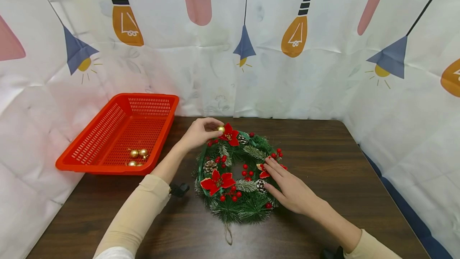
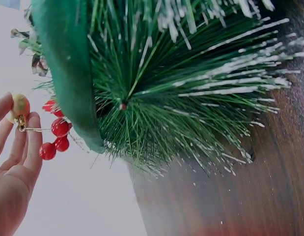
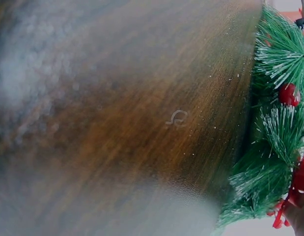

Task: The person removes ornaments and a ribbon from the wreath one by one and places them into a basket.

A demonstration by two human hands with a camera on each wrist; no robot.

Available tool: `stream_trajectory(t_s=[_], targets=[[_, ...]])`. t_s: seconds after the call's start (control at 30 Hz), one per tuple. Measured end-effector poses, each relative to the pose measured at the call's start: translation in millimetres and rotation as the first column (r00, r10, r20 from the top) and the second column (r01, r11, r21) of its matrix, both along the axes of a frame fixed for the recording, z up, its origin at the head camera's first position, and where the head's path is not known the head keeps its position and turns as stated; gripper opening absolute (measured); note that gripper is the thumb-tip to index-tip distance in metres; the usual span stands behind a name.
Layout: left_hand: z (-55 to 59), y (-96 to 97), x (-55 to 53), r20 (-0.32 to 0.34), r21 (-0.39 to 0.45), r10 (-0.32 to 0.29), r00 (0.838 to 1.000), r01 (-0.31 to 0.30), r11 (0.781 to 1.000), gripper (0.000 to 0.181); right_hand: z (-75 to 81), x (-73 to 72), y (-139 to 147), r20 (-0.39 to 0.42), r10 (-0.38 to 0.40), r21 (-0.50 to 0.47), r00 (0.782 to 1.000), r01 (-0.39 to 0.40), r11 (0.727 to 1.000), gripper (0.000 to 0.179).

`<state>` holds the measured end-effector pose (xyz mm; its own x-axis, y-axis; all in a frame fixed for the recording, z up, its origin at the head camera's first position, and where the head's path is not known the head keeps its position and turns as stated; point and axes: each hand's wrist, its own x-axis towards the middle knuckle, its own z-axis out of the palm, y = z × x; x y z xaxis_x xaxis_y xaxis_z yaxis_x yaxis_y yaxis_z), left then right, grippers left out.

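Observation:
A green wreath point(image 1: 230, 211) with red poinsettias, pine cones, red berries and frosted sprigs lies on the table. At its upper left edge my left hand point(image 1: 202, 132) pinches a small gold bauble point(image 1: 221, 129) between thumb and fingers, beside a red poinsettia point(image 1: 230, 134). The left wrist view shows the gold cap of the bauble point(image 2: 20, 107) and a thin wire reaching toward the red berries point(image 2: 60, 128). My right hand point(image 1: 292, 187) rests on the wreath's right side with fingers extended, over a red flower and next to a frosted pine cone point(image 1: 261, 186).
A red plastic basket point(image 1: 108, 139) stands at the left of the table, with several gold baubles point(image 1: 134, 154) in its near right corner. A twine loop point(image 1: 228, 235) extends from the wreath's near edge. The brown table point(image 1: 323, 143) backs onto a printed white curtain point(image 1: 215, 79).

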<state>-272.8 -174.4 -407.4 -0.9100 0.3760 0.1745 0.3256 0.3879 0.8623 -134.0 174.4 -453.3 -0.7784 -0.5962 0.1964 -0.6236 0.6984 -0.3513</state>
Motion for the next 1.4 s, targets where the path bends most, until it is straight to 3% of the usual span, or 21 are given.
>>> stream_trajectory(t_s=[0.07,0.3,0.77,1.4], targets=[[4.6,-0.7,3.9,0.013,0.014,0.008,1.000,-0.008,1.000,0.033,0.0,-0.1,0,0.001,-0.002,0.001,1.000,0.002,1.000,0.065],[0.8,-9.6,4.1,0.027,0.059,0.018,0.999,-0.019,0.998,0.030,0.2,-0.1,0,-0.004,-0.002,0.003,1.000,0.002,1.000,0.065],[1.1,-22.8,14.9,0.034,0.079,0.072,0.997,-0.074,0.994,0.029,-1.8,-0.6,0,-0.038,0.007,-0.010,0.999,-0.008,1.000,0.066],[-10.2,-38.8,22.5,0.048,0.092,0.111,0.993,-0.115,0.989,0.031,-0.7,-0.3,0,-0.039,0.004,-0.002,0.999,-0.004,1.000,0.066]])
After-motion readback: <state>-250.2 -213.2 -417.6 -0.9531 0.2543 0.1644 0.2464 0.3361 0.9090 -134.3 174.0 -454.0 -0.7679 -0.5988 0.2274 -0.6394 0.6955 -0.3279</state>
